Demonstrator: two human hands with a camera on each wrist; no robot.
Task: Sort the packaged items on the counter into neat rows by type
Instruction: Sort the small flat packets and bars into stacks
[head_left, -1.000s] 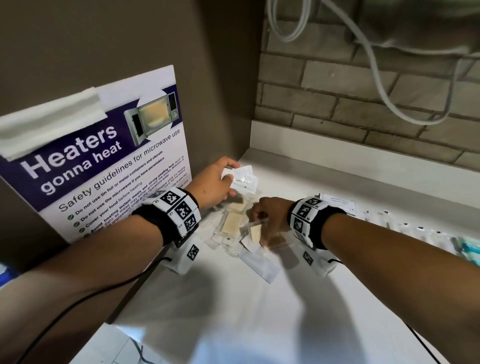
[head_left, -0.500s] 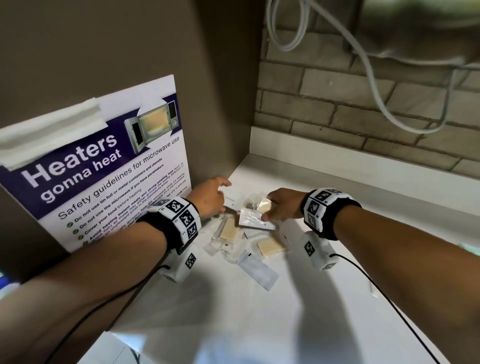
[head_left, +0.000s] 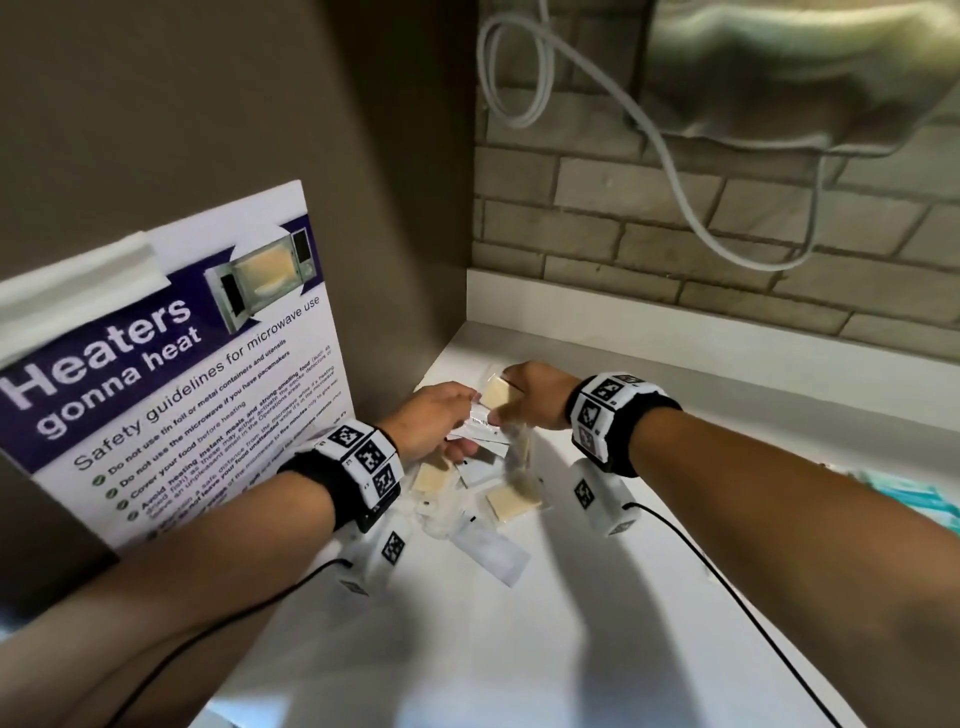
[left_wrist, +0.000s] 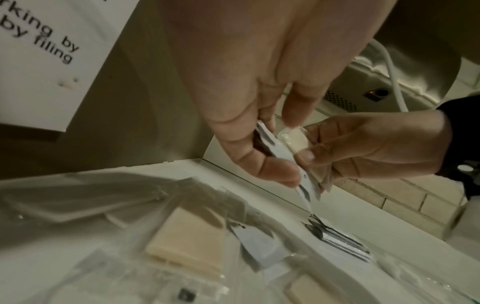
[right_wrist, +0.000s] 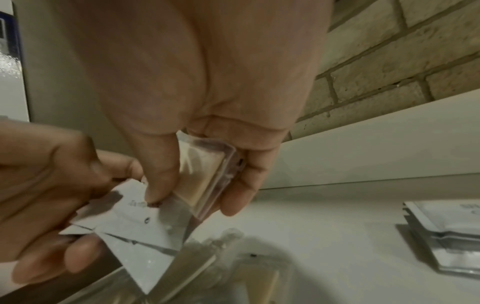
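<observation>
My left hand pinches a small fan of white sachets above the corner of the white counter. My right hand meets it from the right and grips a clear packet with a beige pad. In the right wrist view its thumb presses on the top white sachet while the fingers curl round the clear packet. The left wrist view shows the sachets and the beige packet touching. Below lies a loose pile of packets.
A microwave safety poster leans on the left wall. A brick wall with a white cable closes the back. A neat stack of white sachets lies to the right. Something teal shows at the right edge.
My right hand has lifted from the pile with the beige packet and moved up and left until it meets the sachets in my left hand.
</observation>
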